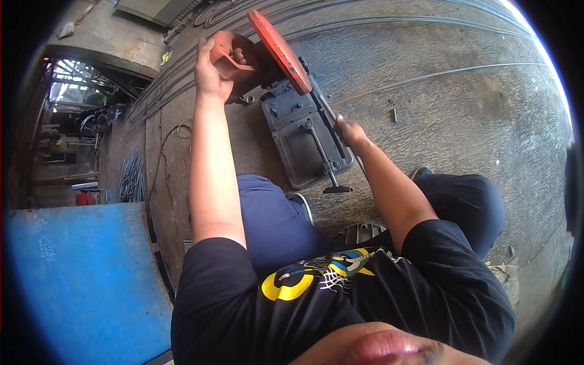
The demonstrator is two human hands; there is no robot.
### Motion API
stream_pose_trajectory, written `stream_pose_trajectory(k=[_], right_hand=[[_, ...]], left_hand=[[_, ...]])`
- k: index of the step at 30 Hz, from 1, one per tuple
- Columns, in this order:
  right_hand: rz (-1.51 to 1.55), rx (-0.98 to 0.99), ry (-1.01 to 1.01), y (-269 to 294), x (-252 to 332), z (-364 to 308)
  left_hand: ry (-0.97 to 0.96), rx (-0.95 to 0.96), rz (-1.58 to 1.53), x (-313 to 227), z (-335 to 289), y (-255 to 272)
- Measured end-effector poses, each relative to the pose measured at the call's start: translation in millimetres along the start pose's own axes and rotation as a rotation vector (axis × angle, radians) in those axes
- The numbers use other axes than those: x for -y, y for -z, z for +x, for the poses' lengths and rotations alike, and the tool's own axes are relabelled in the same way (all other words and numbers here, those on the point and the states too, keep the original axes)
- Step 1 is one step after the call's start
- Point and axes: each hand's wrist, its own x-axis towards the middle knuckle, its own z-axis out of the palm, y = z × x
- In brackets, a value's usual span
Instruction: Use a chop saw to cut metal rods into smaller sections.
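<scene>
In front of me on the floor stands a cut-off saw with a red blade guard [280, 52] and a dark metal base [298, 163]. My left hand [214, 74] is closed around the saw's red handle [227, 59], its fingertips showing through the grip opening. The saw head appears raised and tilted over the far end of the base. My right hand [351, 131] grips a thin metal rod [326, 108] that runs along the base's right side, under the guard. A clamp screw with a black crank handle [337, 190] lies along the base, near my right forearm.
Long metal rods [426, 21] stretch across the floor at the far side. A blue sheet panel [85, 274] is at the lower left, with a bundle of bars [131, 176] beyond it. A black cable [161, 152] runs along the left. A short metal piece [394, 115] lies right.
</scene>
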Motion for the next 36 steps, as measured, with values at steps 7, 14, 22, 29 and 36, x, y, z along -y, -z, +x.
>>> stream_pose_trajectory(k=[7, 14, 22, 29, 36], right_hand=[[0.022, 0.089, 0.024, -5, -6, 12], [-0.063, 0.007, 0.061, -4, 0, 5], [-0.046, -0.051, 0.120, -11, 2, 2], [0.021, -0.053, 0.068, -14, 6, -6], [-0.077, -0.138, 0.086, -18, 2, 3]], left_hand=[[-0.020, -0.027, 0.011, 0, -4, -5], [-0.043, -0.030, 0.034, 1, -4, -5], [-0.034, -0.031, 0.018, 1, -2, -3], [-0.068, -0.065, 0.056, 3, -2, -2], [-0.064, -0.051, 0.040, 2, -3, -5]])
